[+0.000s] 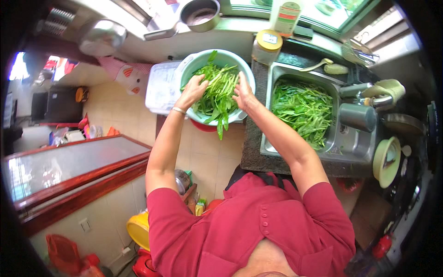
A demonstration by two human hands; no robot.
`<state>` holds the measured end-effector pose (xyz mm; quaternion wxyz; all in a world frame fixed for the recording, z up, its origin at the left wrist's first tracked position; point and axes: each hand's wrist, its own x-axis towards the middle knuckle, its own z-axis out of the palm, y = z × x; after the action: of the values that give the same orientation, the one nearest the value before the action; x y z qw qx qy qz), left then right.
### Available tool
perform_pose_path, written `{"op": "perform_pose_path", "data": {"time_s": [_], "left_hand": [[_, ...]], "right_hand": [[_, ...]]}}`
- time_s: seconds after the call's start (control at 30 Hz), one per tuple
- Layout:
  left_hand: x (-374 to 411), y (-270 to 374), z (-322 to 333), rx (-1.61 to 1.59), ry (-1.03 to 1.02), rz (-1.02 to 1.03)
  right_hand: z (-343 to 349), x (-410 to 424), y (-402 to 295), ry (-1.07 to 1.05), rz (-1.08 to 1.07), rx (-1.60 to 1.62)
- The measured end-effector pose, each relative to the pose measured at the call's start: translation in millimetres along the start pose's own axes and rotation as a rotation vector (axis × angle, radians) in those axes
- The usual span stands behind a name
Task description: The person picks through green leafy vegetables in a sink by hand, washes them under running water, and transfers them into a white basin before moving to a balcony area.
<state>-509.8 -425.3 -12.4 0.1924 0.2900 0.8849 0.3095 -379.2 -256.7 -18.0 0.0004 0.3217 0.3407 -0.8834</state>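
A pale blue-green plastic basin [250,65] is heaped with leafy green stalks [221,86], some hanging over its near rim. At the left side of the heap is my left hand [195,90], fingers bent over the stalks. My right hand [244,91] is at the heap's right side, fingers spread and pointing inward. Whether either hand grips any stalks is not clear. To the right, more cut leafy greens [301,110] fill the left bowl of a stainless steel sink [271,90].
A lidded jar [267,46] stands between basin and sink, near the window. Left of the basin lies a translucent plastic container [162,86]. A saucepan [200,17] rests on the sill. Right of the greens is a faucet [356,90]; a dark stone counter edge [254,152] borders the sink.
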Motion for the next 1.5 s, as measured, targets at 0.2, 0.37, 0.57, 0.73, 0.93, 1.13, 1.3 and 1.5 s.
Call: {"op": "perform_pose_path", "data": {"time_s": [0.2, 0.37, 0.57, 0.73, 0.93, 1.13, 1.3, 1.5], "left_hand": [[-24, 5, 20, 0.281, 0.057, 0.241], [-36, 53, 6, 0.532, 0.078, 0.372], [-35, 59, 7, 0.355, 0.307, 0.239], [-65, 93, 51, -0.100, 0.360, 0.183], [-141, 199, 156, -0.742, -0.084, -0.082], [-159, 342, 295, -0.814, -0.361, -0.164], [-142, 403, 377, -0.796, -0.498, -0.241], [-134, 431, 414, -0.724, -0.505, -0.232]], "right_hand": [[25, 10, 41, 0.172, -0.147, -0.285], [-18, -25, 52, 0.199, -0.550, -0.566], [-109, -96, 32, 0.158, -0.550, -0.468], [-222, -179, -24, 0.334, -0.587, -0.399], [-447, -229, -91, 0.679, -0.469, -0.469], [-611, -206, -129, 0.856, -0.409, -1.238], [-676, -172, -163, 0.714, -0.360, -1.681], [-709, -154, -195, 0.643, -0.427, -2.055]]}}
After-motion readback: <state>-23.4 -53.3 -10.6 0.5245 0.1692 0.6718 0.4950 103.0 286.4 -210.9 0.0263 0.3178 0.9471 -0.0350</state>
